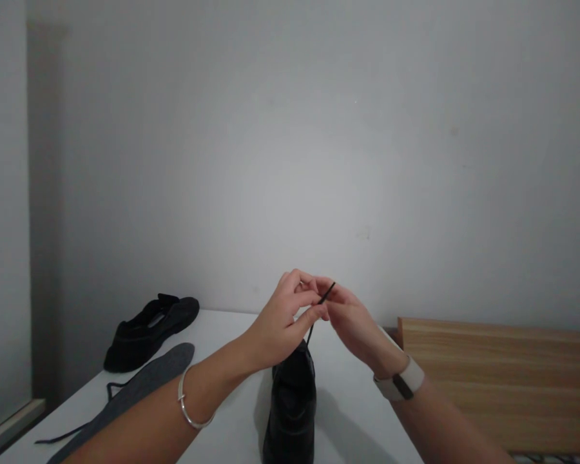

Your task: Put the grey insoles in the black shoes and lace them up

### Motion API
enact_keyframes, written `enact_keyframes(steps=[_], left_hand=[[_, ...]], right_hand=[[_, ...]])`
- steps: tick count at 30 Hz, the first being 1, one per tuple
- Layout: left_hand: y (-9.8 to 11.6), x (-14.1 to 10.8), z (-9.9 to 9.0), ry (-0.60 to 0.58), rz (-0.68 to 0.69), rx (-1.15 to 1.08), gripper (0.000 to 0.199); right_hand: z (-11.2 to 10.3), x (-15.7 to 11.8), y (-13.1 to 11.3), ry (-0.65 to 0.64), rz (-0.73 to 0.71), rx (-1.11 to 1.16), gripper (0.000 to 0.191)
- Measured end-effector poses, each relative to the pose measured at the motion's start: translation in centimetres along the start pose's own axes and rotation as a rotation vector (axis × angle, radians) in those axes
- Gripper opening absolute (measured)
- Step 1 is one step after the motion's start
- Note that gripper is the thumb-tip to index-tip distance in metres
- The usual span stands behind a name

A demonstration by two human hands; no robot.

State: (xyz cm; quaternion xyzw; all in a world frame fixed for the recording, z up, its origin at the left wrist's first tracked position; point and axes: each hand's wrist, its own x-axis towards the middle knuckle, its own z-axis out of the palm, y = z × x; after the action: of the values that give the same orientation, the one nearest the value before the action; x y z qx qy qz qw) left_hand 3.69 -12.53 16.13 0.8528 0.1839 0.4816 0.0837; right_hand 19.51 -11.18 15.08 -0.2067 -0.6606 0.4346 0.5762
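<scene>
A black shoe [292, 412] stands on the white table with its heel towards me. From its front part a thin black shoelace [310, 334] rises to my hands, and its free end sticks up between them. My left hand [290, 316] pinches the lace between thumb and forefinger above the shoe. Close against it, my right hand [345, 312] has its fingers closed on the lace too, though its fingertips are partly hidden. The shoe's toe and eyelets are covered by my left hand and the shoe's collar.
Another black shoe [149, 332] lies at the table's far left. Beside it are a grey insole [145, 380] and a loose black lace [65, 438], partly behind my left forearm. A wooden board [502, 386] stands to the right. A grey wall [270, 161] rises behind the white table [241, 399].
</scene>
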Motion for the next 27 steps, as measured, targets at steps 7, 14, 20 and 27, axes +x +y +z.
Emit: enact_keyframes(steps=[7,14,20,27], left_hand=[[0.3,0.3,0.9,0.023,0.05,0.116,0.018],[-5.2,-1.3,-0.8,0.301,-0.356,-0.543,0.028],[-10.2,-5.7,-2.0,0.459,-0.603,-0.652,0.037],[-11.7,-9.1,-0.4,0.071,-0.499,-0.017,0.027]], right_hand=[[0.6,-0.5,2.8,-0.059,0.099,0.173,0.014],[-3.5,-0.7,3.4,0.29,0.128,0.375,0.019],[-6.8,-4.5,6.3,0.282,0.217,-0.078,0.024],[-6.6,-6.6,9.2,0.213,0.325,-0.349,0.03]])
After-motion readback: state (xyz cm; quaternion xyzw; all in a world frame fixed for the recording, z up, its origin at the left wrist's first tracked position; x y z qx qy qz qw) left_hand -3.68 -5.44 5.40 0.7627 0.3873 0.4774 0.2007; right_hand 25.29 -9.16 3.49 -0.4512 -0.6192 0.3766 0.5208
